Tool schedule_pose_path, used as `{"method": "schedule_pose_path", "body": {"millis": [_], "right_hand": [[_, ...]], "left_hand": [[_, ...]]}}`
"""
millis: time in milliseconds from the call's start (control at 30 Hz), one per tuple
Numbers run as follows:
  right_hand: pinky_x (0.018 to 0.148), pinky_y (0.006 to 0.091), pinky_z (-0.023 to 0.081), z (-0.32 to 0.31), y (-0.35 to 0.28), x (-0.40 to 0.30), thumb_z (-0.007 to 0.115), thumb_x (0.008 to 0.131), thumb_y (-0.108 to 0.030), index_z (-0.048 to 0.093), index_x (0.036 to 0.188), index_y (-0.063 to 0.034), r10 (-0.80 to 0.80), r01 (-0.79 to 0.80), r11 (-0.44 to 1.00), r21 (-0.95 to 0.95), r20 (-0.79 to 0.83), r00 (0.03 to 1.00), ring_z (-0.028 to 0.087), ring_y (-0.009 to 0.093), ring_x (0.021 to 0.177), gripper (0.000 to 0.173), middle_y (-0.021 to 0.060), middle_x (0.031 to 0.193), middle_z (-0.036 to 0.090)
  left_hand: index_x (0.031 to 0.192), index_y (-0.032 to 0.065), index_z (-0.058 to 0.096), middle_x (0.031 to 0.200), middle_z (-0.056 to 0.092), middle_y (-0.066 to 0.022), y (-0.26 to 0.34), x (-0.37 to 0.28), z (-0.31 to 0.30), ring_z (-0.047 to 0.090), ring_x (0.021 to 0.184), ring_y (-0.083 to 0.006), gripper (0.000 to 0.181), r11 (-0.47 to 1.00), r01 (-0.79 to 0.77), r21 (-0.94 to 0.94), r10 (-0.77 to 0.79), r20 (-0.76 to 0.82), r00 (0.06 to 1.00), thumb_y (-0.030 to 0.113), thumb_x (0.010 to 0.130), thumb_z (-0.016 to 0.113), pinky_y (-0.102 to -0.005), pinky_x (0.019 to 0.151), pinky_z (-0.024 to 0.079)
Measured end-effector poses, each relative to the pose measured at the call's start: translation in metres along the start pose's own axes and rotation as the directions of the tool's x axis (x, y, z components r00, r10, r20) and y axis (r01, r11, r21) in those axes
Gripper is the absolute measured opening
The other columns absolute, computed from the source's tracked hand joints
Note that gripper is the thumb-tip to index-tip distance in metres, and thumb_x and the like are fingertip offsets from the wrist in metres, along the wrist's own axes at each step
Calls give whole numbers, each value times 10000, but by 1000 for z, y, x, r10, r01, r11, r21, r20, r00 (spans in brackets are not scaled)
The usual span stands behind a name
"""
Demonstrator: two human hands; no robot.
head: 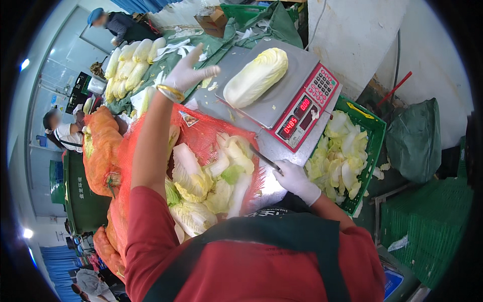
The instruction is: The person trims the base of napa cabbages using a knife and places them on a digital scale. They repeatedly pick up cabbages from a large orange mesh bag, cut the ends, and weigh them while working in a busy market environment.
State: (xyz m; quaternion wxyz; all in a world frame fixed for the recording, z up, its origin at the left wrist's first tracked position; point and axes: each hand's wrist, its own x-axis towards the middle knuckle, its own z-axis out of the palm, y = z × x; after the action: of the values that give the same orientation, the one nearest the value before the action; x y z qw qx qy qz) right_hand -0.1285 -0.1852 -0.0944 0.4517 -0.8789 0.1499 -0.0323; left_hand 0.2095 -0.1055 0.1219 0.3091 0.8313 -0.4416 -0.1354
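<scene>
My left hand (190, 73), in a white glove with a yellow band at the wrist, is raised with its fingers apart and holds nothing. My right hand (294, 177), also gloved, grips a knife (266, 157) whose blade points toward the cabbage leaves. A trimmed napa cabbage (257, 77) lies on the metal platform of a red digital scale (302, 113), beyond and between my hands. Nearer to me, a red mesh bag (203, 130) lies open with cabbages and loose leaves (190, 173) on it.
A green plastic crate (371, 158) of leaves stands at the right. Several napa cabbages (132, 62) lie stacked at the upper left, near a person (120, 28). Filled orange mesh bags (102, 151) stand at the left, near another person (69, 134). Green crates (430, 226) are stacked at the lower right.
</scene>
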Motion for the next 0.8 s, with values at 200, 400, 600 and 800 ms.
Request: {"method": "schedule_pose_path", "body": {"millis": [200, 400, 600, 800], "right_hand": [[679, 436, 471, -4, 5, 15, 535, 790, -212, 589, 836, -53, 12, -14, 998, 56, 47, 999, 592, 345, 765, 173, 175, 799, 589], [614, 429, 442, 5, 15, 19, 548, 766, -166, 576, 750, -31, -123, 123, 992, 2, -32, 992, 564, 341, 665, 139, 177, 690, 560], [520, 399, 412, 2, 11, 26, 562, 774, -118, 546, 668, -20, -29, 28, 998, 61, 18, 999, 528, 310, 545, 145, 145, 565, 506], [518, 342, 469, 2, 3, 26, 579, 766, -113, 649, 821, -17, 46, -48, 998, 49, 42, 998, 583, 239, 518, 131, 136, 611, 591]], "left_hand": [[1400, -39, 218, 1418, 291, -245, -1, -5, 72, 291, 1327, -305, 1087, 999, -40, 23, 34, 208, 977, 483, 623, 771, -343, 1081, 238], [1344, -67, 301, 1269, 461, -258, -12, 29, 102, 479, 1161, -339, 1114, 998, 40, 53, -48, 154, 987, 476, 513, 806, -366, 998, 366], [1219, -19, 488, 1159, 577, -153, -81, 32, 63, 579, 1046, -260, 524, -62, 175, -983, -122, 182, 976, 200, 778, 668, -384, 914, 459], [1279, 69, 407, 1165, 546, -139, -173, 76, 14, 553, 1048, -325, 584, -300, -504, -810, -592, -256, 764, 371, 816, 598, -501, 908, 437]]}}
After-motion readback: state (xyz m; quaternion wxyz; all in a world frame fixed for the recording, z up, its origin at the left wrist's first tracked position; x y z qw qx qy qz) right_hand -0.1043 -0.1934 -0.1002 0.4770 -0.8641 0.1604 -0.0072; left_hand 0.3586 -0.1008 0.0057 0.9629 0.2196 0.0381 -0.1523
